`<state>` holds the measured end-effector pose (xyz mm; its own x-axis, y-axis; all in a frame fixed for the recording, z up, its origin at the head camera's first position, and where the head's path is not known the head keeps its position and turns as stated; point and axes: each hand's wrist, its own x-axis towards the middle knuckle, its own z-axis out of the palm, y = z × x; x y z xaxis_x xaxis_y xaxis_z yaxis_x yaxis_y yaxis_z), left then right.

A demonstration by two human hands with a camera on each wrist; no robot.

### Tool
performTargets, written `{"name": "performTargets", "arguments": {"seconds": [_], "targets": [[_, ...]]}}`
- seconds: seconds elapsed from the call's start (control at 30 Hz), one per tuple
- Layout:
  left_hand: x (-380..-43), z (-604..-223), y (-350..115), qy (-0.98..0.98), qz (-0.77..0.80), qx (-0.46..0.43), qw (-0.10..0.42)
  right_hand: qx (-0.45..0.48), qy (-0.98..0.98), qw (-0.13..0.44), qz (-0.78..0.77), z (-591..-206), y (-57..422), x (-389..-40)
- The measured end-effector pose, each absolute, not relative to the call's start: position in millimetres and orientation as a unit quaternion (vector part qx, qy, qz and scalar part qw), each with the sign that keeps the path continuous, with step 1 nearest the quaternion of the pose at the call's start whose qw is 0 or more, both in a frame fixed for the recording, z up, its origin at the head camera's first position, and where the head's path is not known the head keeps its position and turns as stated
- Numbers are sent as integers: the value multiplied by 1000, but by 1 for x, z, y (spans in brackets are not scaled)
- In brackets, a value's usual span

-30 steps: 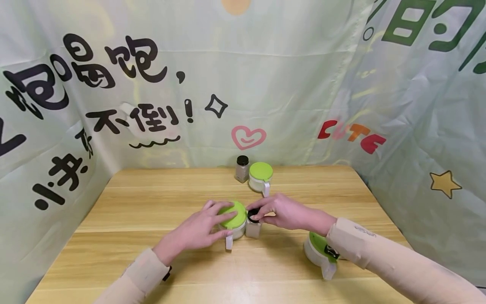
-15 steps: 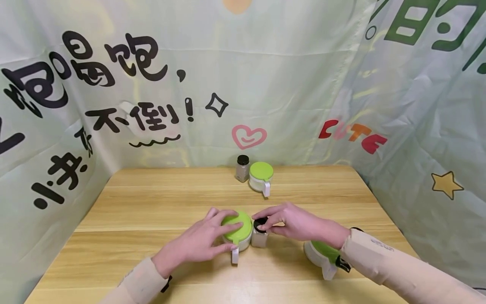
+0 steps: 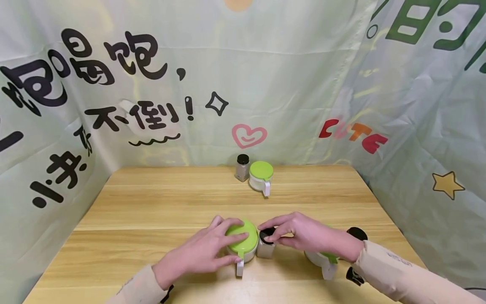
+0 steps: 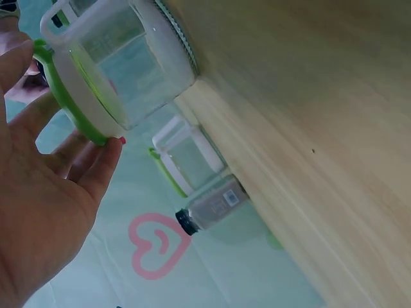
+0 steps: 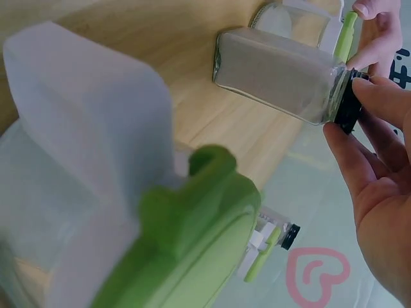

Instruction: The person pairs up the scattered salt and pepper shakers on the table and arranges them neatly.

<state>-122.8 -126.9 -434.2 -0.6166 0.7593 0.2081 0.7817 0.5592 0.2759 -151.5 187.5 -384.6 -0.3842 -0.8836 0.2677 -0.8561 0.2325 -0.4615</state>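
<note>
In the head view my left hand (image 3: 201,251) lies over a green-lidded glass seasoning pot (image 3: 251,242), its fingers spread and bent across the lid and the thumb by the white handle. The left wrist view shows fingertips at the rim of that green lid (image 4: 74,106). Right beside the pot stands a square glass spice jar (image 3: 265,252) with pale grey contents. My right hand (image 3: 305,234) pinches its black cap (image 5: 350,106) between thumb and fingers. Both containers are upright on the wooden table (image 3: 152,198).
At the back stand another black-capped spice jar (image 3: 242,171) and a green-lidded pot (image 3: 261,170). A third green-lidded pot (image 3: 317,258) is partly hidden under my right forearm, with a round black cap (image 3: 357,233) behind the arm. Printed cloth (image 3: 288,84) hangs around the table.
Both hands have drawn the pot and the spice jar together toward me and slightly right across the table. The black cap behind my right forearm has come into view.
</note>
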Motion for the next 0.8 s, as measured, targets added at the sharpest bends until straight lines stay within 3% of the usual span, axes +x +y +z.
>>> {"name": "performTargets", "arguments": {"seconds": [0.47, 0.67, 0.8], "targets": [[-120, -434, -123, -876, -167, -451, 48, -553, 788, 27, -270, -387, 196, -146], [-124, -431, -122, -869, -162, -461, 82, -536, 803, 40, -257, -385, 198, -142], [-134, -426, -118, -868, -156, -456, 120, -520, 812, 3, -264, -381, 202, -142]]}}
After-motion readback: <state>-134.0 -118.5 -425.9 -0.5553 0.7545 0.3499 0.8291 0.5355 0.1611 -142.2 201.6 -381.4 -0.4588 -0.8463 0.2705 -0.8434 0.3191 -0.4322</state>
